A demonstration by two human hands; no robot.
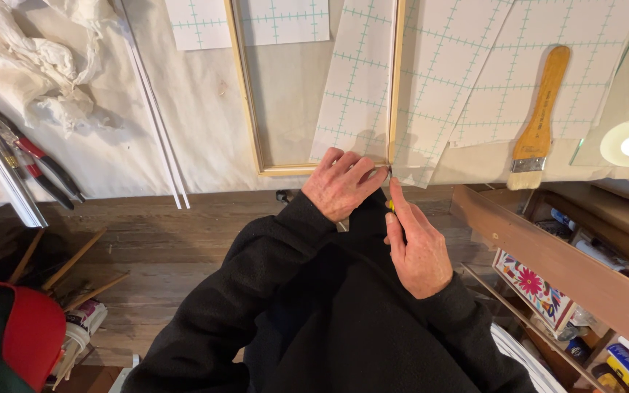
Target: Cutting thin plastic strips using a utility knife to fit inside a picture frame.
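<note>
A thin pale wooden frame (244, 94) lies on the cloth-covered table, a gridded white sheet (362, 80) lying across its right side. My left hand (342, 182) rests with fingers curled on the frame's near right corner at the table edge. My right hand (418, 244) sits just below that corner, closed on a small yellow-handled tool (391, 207) whose tip points up at the corner. The tool is mostly hidden by my fingers. Black sleeves cover both arms.
A wide wooden-handled brush (537, 124) lies right of the frame. More gridded sheets (540, 65) sit at the back right. Red-handled pliers (38, 164), metal strips (1, 175), crumpled cloth (30, 58) and white rods (158, 131) lie left. Shelves (569, 269) stand below right.
</note>
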